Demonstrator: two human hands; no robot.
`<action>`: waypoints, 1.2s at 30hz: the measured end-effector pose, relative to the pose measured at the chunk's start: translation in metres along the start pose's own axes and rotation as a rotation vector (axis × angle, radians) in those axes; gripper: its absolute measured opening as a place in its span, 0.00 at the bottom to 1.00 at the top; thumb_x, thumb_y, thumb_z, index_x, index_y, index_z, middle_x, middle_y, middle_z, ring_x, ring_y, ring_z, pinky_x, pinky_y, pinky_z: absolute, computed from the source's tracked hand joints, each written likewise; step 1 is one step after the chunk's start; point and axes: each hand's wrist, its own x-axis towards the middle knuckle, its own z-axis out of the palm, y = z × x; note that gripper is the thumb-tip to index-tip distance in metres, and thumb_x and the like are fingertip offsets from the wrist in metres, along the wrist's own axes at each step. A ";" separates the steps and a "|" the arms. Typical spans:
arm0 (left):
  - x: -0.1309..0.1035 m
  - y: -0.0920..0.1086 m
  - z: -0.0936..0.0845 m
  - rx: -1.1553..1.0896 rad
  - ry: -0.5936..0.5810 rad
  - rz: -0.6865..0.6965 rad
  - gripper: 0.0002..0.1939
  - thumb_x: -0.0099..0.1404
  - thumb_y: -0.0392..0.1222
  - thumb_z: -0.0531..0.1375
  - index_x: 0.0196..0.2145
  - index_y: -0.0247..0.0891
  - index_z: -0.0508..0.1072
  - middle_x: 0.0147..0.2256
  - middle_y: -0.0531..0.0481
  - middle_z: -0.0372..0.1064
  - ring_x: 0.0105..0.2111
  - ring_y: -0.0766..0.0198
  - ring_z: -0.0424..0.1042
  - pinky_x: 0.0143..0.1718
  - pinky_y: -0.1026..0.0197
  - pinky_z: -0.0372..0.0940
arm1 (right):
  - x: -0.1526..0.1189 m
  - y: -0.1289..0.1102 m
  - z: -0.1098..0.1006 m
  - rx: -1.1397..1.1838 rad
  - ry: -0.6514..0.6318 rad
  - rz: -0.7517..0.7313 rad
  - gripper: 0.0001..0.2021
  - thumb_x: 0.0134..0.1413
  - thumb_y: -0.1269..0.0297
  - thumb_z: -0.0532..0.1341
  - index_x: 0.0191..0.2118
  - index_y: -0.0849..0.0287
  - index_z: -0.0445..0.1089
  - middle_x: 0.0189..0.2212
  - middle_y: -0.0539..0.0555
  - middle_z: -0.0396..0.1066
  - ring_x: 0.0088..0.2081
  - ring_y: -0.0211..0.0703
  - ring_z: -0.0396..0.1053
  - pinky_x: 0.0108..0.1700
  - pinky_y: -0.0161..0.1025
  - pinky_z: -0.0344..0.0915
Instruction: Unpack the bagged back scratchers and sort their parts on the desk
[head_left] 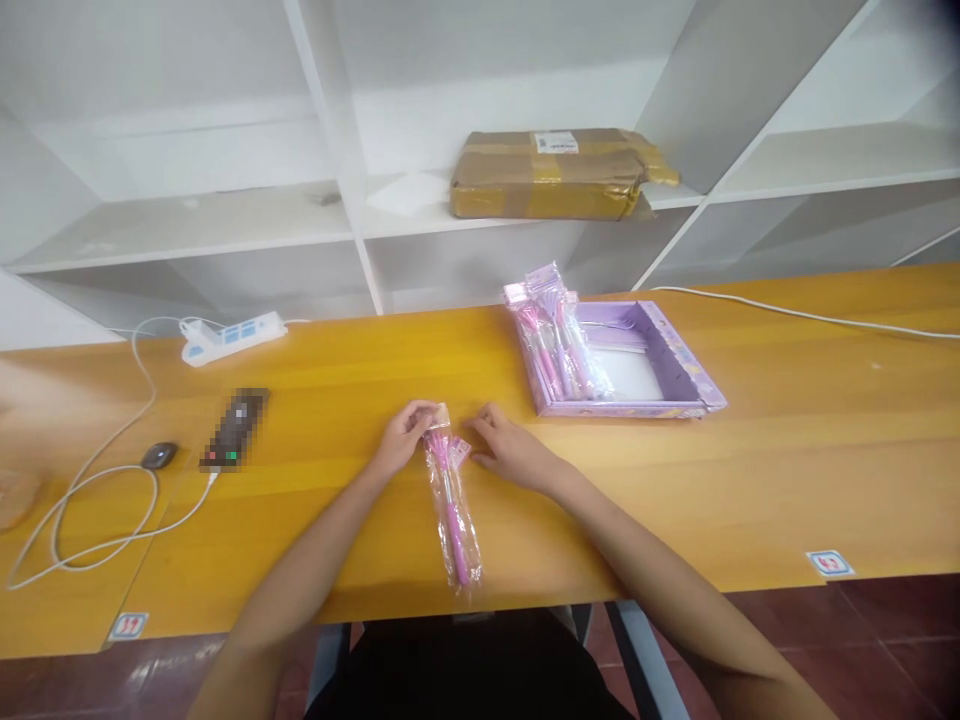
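A pink back scratcher with a metal shaft [453, 510] lies on the table inside a clear plastic bag [472, 560], its clawed head toward the far side. My left hand [406, 436] pinches the upper left corner of the bag, by its opening end. Just right of the bag, my right hand [514, 452] hovers with its fingers bent and apart, holding nothing I can see. A small pink tag [459, 453] shows beside the scratcher's head, between both hands.
Several bagged pink and purple scratchers [555, 345] lean across the left side of a purple tray box [675, 350]. Leftward are a phone [235, 430] on a white cable, a black mouse [159, 456] and a power strip [234, 338]. A taped carton [555, 175] rests on the shelf.
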 end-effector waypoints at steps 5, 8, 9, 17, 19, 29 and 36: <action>0.003 -0.009 -0.004 -0.100 0.020 0.024 0.14 0.68 0.45 0.67 0.49 0.41 0.79 0.50 0.45 0.79 0.52 0.54 0.76 0.56 0.54 0.68 | 0.015 -0.003 0.009 0.132 -0.078 -0.170 0.19 0.63 0.70 0.70 0.58 0.56 0.72 0.59 0.62 0.68 0.53 0.54 0.75 0.58 0.50 0.72; 0.004 -0.013 -0.003 -0.114 0.065 0.021 0.16 0.68 0.46 0.67 0.52 0.41 0.76 0.44 0.47 0.78 0.47 0.58 0.77 0.52 0.56 0.69 | 0.021 -0.002 0.010 0.133 -0.095 -0.054 0.14 0.58 0.71 0.73 0.48 0.58 0.73 0.53 0.60 0.70 0.41 0.47 0.75 0.47 0.44 0.73; 0.004 -0.014 -0.002 -0.112 0.079 0.016 0.17 0.69 0.48 0.67 0.52 0.41 0.76 0.43 0.48 0.77 0.45 0.59 0.77 0.51 0.57 0.70 | 0.022 -0.001 0.009 0.131 -0.112 -0.012 0.14 0.56 0.70 0.74 0.45 0.58 0.73 0.52 0.59 0.70 0.38 0.45 0.74 0.44 0.42 0.72; 0.002 -0.008 0.002 -0.120 0.133 -0.064 0.20 0.68 0.59 0.68 0.46 0.40 0.76 0.39 0.49 0.77 0.33 0.62 0.74 0.36 0.61 0.70 | 0.024 0.004 -0.018 0.374 -0.172 0.046 0.06 0.64 0.68 0.65 0.45 0.56 0.74 0.34 0.50 0.74 0.33 0.44 0.71 0.37 0.39 0.65; 0.002 -0.009 0.003 -0.130 0.159 -0.048 0.22 0.67 0.60 0.68 0.47 0.40 0.75 0.39 0.49 0.78 0.36 0.61 0.76 0.40 0.60 0.71 | 0.028 0.000 -0.020 0.417 -0.018 0.035 0.12 0.68 0.66 0.60 0.54 0.54 0.73 0.35 0.50 0.75 0.34 0.45 0.71 0.41 0.42 0.66; 0.003 -0.010 0.006 -0.136 0.150 -0.017 0.21 0.67 0.60 0.69 0.41 0.40 0.75 0.40 0.47 0.79 0.42 0.57 0.79 0.47 0.57 0.73 | 0.063 -0.023 0.010 0.757 0.487 0.046 0.14 0.64 0.47 0.68 0.39 0.51 0.76 0.36 0.53 0.77 0.38 0.49 0.70 0.45 0.46 0.70; 0.004 -0.011 0.004 -0.269 0.127 -0.104 0.22 0.64 0.60 0.71 0.42 0.39 0.76 0.39 0.48 0.80 0.40 0.56 0.81 0.46 0.52 0.77 | 0.061 -0.016 0.042 0.947 0.532 0.096 0.19 0.55 0.43 0.73 0.34 0.52 0.73 0.32 0.52 0.76 0.34 0.46 0.69 0.40 0.44 0.69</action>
